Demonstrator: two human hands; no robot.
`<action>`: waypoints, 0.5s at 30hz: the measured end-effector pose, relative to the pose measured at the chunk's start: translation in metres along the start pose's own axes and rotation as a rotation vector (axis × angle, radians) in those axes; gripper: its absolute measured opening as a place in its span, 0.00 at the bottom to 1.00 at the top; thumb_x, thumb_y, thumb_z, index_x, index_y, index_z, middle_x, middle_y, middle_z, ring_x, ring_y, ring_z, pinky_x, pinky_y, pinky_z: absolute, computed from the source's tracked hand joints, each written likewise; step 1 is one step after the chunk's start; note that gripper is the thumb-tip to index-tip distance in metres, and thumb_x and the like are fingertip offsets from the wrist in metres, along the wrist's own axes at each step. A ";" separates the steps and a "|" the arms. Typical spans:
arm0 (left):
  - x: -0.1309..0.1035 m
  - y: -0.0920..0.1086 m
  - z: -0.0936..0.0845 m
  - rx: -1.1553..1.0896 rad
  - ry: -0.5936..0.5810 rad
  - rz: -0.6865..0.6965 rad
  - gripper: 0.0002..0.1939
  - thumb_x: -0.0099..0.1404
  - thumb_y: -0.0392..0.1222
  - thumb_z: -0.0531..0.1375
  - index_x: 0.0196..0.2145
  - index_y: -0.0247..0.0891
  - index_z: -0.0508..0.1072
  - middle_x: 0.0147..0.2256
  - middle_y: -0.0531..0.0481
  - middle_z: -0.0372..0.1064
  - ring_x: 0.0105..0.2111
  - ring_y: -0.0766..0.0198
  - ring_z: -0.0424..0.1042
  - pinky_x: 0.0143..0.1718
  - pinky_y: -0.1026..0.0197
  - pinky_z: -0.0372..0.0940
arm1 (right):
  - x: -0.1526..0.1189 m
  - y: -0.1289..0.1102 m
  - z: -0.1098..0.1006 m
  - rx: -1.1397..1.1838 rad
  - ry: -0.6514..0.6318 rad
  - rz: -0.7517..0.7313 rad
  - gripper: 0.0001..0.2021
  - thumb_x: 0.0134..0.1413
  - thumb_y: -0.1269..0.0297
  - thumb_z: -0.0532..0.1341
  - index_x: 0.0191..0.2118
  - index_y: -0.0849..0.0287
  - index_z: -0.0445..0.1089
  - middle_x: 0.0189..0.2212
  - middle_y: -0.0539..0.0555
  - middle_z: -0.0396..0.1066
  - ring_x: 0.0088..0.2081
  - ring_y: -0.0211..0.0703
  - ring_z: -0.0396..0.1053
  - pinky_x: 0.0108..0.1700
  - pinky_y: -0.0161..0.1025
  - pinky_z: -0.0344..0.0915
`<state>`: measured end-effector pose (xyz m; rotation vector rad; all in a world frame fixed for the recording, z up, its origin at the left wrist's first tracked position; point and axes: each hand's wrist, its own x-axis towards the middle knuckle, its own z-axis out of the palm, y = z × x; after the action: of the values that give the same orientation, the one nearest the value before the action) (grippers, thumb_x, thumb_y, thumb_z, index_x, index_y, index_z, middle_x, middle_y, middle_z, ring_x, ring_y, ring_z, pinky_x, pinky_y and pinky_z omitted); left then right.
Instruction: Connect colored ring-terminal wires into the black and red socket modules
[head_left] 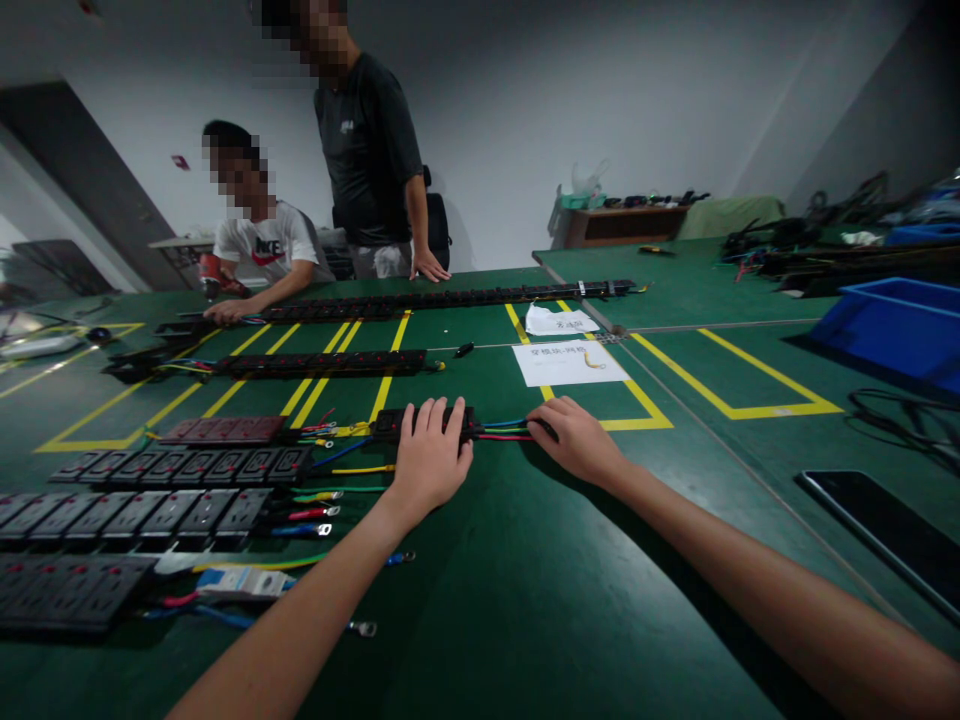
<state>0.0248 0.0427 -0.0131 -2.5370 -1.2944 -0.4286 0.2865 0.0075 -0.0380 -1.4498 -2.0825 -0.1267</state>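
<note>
My left hand [435,455] lies over a black socket module [386,424], fingers across its top to the far edge and thumb at the near side. Blue, green and red wires [504,430] run from the module's right end to my right hand [574,435]. That hand is closed round the wires' far end, beside a small black piece [543,428] I cannot make out fully. Left of the module, yellow wires [349,430] lead towards a dark red socket strip [225,430]. Nearer me lie several black socket strips [187,465] with ring-lug wire ends [324,529].
Yellow tape lines [649,405] mark the green table [570,600]. A paper sign [570,364], a phone [889,530] and a blue bin [892,330] are on it. Across the table, one person holds a red power drill [210,272]; another rests a hand [430,266] on the edge.
</note>
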 end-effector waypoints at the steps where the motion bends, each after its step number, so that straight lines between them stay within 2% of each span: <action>1: 0.000 0.000 0.000 -0.001 -0.001 0.000 0.30 0.73 0.50 0.50 0.69 0.37 0.60 0.64 0.37 0.63 0.65 0.44 0.60 0.68 0.38 0.51 | 0.000 0.000 0.000 0.002 -0.002 -0.001 0.10 0.68 0.63 0.55 0.41 0.55 0.74 0.35 0.58 0.74 0.40 0.51 0.69 0.43 0.48 0.67; 15: 0.001 -0.001 -0.001 -0.002 -0.016 0.005 0.30 0.74 0.50 0.50 0.69 0.37 0.60 0.64 0.37 0.63 0.65 0.45 0.60 0.68 0.37 0.52 | 0.000 -0.001 -0.002 -0.007 -0.017 0.011 0.10 0.68 0.63 0.55 0.40 0.55 0.74 0.35 0.58 0.74 0.40 0.51 0.69 0.43 0.47 0.67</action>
<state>0.0244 0.0436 -0.0120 -2.5504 -1.2931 -0.4094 0.2861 0.0067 -0.0360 -1.4711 -2.0900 -0.1182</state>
